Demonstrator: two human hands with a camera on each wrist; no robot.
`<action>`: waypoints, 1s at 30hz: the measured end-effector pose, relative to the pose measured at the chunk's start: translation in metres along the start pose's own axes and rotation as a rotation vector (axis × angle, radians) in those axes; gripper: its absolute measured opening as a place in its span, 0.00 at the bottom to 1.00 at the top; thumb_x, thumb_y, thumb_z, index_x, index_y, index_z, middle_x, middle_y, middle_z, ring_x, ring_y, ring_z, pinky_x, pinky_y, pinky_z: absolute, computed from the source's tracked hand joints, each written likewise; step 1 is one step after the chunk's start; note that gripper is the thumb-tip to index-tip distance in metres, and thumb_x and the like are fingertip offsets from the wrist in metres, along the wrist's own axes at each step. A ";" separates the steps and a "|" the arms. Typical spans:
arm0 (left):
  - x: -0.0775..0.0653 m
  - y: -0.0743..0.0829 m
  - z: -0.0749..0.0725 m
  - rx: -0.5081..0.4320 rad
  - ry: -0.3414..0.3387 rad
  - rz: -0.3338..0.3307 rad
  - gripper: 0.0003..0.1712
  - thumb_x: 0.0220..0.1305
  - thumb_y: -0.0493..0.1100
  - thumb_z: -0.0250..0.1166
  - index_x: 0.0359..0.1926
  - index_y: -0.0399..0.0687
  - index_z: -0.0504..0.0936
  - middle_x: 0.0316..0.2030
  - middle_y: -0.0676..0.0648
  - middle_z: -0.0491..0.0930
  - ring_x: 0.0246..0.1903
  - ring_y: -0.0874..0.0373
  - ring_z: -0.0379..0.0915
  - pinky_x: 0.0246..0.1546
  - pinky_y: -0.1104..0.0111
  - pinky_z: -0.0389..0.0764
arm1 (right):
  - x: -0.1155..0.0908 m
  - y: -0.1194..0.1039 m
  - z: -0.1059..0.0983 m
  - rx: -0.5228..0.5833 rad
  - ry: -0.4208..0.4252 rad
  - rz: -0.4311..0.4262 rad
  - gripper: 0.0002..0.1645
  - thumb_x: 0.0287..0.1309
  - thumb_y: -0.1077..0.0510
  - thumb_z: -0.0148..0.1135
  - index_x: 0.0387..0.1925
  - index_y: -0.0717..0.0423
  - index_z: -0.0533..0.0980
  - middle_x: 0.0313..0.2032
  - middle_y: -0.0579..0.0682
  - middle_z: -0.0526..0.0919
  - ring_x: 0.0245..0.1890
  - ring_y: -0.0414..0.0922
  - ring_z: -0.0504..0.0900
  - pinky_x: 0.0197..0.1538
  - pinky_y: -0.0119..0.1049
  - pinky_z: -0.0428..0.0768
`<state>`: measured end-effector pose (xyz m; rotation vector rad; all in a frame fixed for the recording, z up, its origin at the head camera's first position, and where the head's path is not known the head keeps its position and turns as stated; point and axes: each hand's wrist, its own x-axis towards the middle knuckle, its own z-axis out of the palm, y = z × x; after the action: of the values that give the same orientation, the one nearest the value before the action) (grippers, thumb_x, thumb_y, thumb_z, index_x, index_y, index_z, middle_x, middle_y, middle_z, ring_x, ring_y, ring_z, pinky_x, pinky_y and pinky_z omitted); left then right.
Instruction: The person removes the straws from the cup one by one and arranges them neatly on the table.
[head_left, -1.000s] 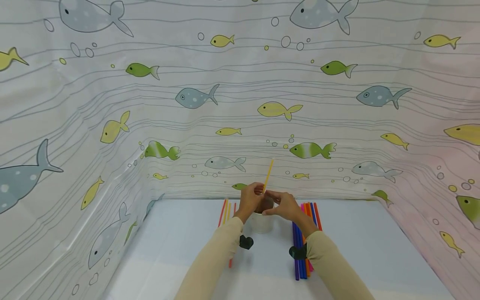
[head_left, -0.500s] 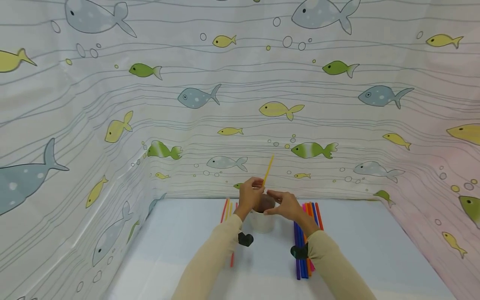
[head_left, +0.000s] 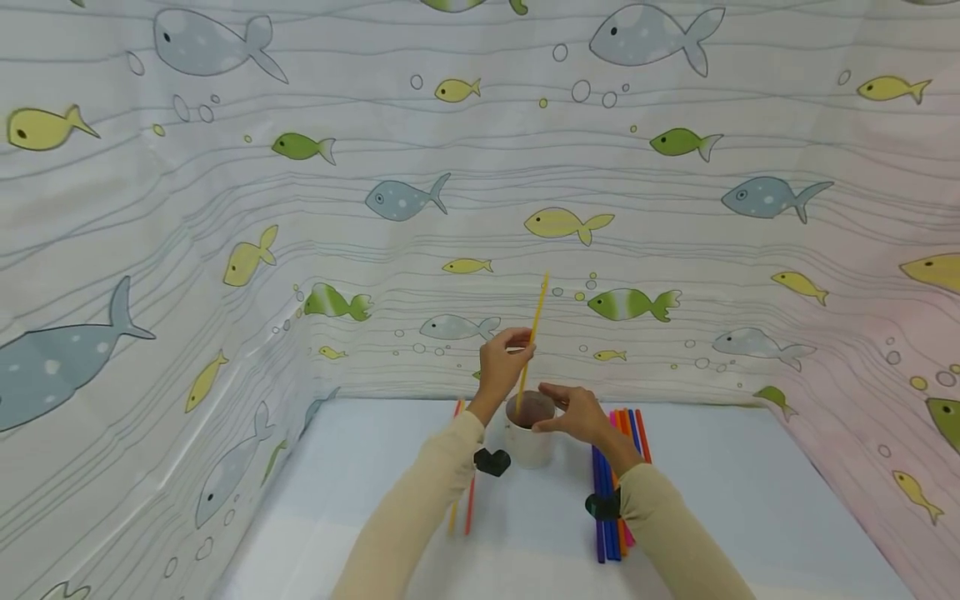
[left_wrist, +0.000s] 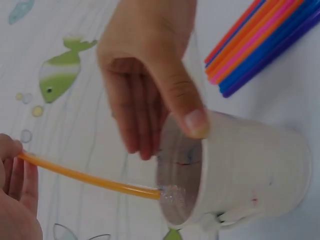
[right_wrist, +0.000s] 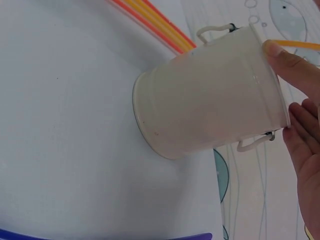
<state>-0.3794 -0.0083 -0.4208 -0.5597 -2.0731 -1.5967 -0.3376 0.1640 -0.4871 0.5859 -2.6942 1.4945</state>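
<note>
My left hand [head_left: 502,362] pinches a long yellow straw [head_left: 537,315] above a small white metal bucket [head_left: 529,447]. The straw slants, and its lower end is at the bucket's mouth, just inside the rim in the left wrist view. With thumb on the near rim and fingers at the far side, my right hand [head_left: 579,414] holds the bucket at its top. The bucket stands upright on the table; its two small side handles show in the right wrist view. How deep the straw reaches is hard to tell.
Left of the bucket, partly behind my left forearm, lie several red and yellow straws [head_left: 470,504]. To the right, under my right forearm, is a bunch of blue, purple, orange and pink straws [head_left: 610,533]. A fish-patterned curtain [head_left: 390,275] encloses the white table [head_left: 360,467].
My left hand has risen from the bucket's rim, bringing the yellow straw upward. More of the bucket's opening shows. My right hand stays at the rim, nearly unmoved.
</note>
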 end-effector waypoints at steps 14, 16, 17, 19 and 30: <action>0.012 -0.005 -0.050 0.071 0.067 0.014 0.13 0.58 0.31 0.69 0.46 0.39 0.85 0.39 0.45 0.86 0.37 0.55 0.83 0.38 0.72 0.85 | -0.002 0.005 0.001 0.005 -0.004 0.020 0.50 0.40 0.50 0.82 0.66 0.56 0.70 0.62 0.52 0.75 0.62 0.52 0.73 0.61 0.44 0.74; 0.008 -0.012 -0.058 0.092 0.069 -0.007 0.13 0.58 0.31 0.69 0.46 0.39 0.85 0.39 0.45 0.86 0.37 0.55 0.83 0.37 0.72 0.84 | -0.002 0.005 0.000 0.006 -0.004 0.026 0.50 0.39 0.49 0.82 0.66 0.55 0.71 0.62 0.50 0.75 0.62 0.51 0.73 0.61 0.44 0.74; 0.006 -0.016 -0.062 0.101 0.070 -0.017 0.13 0.58 0.32 0.69 0.45 0.39 0.85 0.39 0.45 0.86 0.37 0.55 0.83 0.37 0.73 0.84 | -0.002 0.005 0.000 0.007 -0.004 0.023 0.50 0.39 0.49 0.82 0.66 0.55 0.70 0.62 0.51 0.75 0.62 0.52 0.73 0.61 0.44 0.74; 0.000 -0.023 -0.070 0.124 0.076 -0.035 0.13 0.58 0.32 0.70 0.45 0.38 0.85 0.38 0.45 0.86 0.37 0.54 0.84 0.37 0.72 0.85 | -0.003 0.005 0.000 0.007 -0.006 0.021 0.50 0.40 0.49 0.82 0.66 0.55 0.71 0.62 0.51 0.75 0.62 0.52 0.73 0.61 0.44 0.74; -0.035 -0.059 -0.110 0.237 0.089 -0.154 0.14 0.56 0.35 0.73 0.45 0.40 0.86 0.36 0.45 0.86 0.36 0.53 0.83 0.38 0.63 0.85 | -0.002 0.002 -0.001 0.022 -0.006 -0.006 0.49 0.41 0.49 0.81 0.66 0.56 0.71 0.62 0.53 0.75 0.62 0.54 0.73 0.61 0.46 0.74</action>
<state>-0.3726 -0.1307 -0.4627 -0.2479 -2.2417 -1.4000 -0.3361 0.1661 -0.4884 0.5995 -2.6814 1.5256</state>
